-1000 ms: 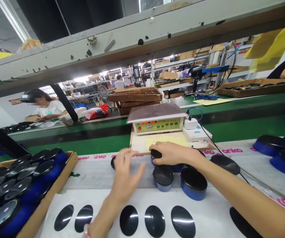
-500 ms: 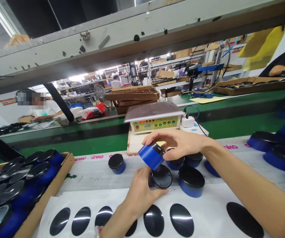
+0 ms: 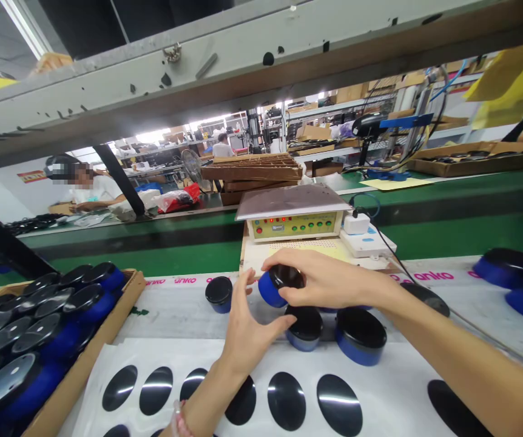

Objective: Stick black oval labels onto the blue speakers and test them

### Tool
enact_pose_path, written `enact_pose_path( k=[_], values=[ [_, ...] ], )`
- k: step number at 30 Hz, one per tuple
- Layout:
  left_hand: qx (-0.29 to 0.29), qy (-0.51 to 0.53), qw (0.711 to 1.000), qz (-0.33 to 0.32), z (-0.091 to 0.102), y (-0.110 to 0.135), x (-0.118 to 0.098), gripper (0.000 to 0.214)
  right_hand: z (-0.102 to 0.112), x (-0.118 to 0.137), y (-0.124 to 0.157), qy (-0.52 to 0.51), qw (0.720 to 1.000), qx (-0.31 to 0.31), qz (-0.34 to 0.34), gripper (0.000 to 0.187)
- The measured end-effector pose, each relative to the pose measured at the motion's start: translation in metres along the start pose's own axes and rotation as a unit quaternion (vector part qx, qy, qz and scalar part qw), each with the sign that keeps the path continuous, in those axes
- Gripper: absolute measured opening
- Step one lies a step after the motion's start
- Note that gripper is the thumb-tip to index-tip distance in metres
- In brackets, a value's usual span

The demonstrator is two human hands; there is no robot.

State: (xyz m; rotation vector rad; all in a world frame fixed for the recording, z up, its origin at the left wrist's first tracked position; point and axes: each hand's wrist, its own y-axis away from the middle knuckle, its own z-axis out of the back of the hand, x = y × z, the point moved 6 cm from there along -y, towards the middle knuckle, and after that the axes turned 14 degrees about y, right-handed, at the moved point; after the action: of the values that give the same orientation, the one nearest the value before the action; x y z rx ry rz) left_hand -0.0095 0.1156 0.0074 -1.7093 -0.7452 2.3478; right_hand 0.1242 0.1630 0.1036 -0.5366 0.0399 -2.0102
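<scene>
My right hand [image 3: 323, 280] grips a small blue round case with a black top [image 3: 278, 284], held tilted just above the bench. My left hand [image 3: 247, 325] is raised beside it with its fingers spread, fingertips close to the case's left side and holding nothing. Right below stand a small blue case [image 3: 304, 328] and a wider blue case [image 3: 361, 335], both with black lids. Another small case [image 3: 218, 294] stands alone to the left.
A white sheet [image 3: 393, 394] with several black oval stickers lies at the front. A cardboard tray [image 3: 91, 355] of blue cases fills the left. A tester box with lit buttons [image 3: 295, 224] stands behind. More blue cases [image 3: 511, 279] sit at right. A person sits across the green conveyor [image 3: 175, 258].
My right hand lifted a blue case off the bench, turned it and lowered it a little. My left hand went to the lidded case below, then rose open beside the held one.
</scene>
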Motion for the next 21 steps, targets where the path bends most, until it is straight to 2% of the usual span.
enact_pose_path(
  k=[6,10,16,21],
  values=[
    [0.007,-0.052,0.999,0.003,0.0,0.001,-0.003,0.058,-0.014,0.012,0.001,0.045,0.999,0.006,0.017,0.031],
    [0.012,-0.074,0.997,-0.008,-0.002,0.001,-0.004,0.057,-0.019,0.014,0.001,0.103,0.994,0.024,0.008,0.024],
    [0.02,-0.1,0.994,-0.036,-0.004,0.0,-0.005,0.057,-0.019,0.02,-0.001,0.149,0.988,-0.008,0.03,0.024],
    [0.033,-0.127,0.989,-0.065,-0.005,0.001,-0.008,0.052,-0.035,0.019,-0.005,0.159,0.987,-0.006,0.021,0.021]
  ],
)
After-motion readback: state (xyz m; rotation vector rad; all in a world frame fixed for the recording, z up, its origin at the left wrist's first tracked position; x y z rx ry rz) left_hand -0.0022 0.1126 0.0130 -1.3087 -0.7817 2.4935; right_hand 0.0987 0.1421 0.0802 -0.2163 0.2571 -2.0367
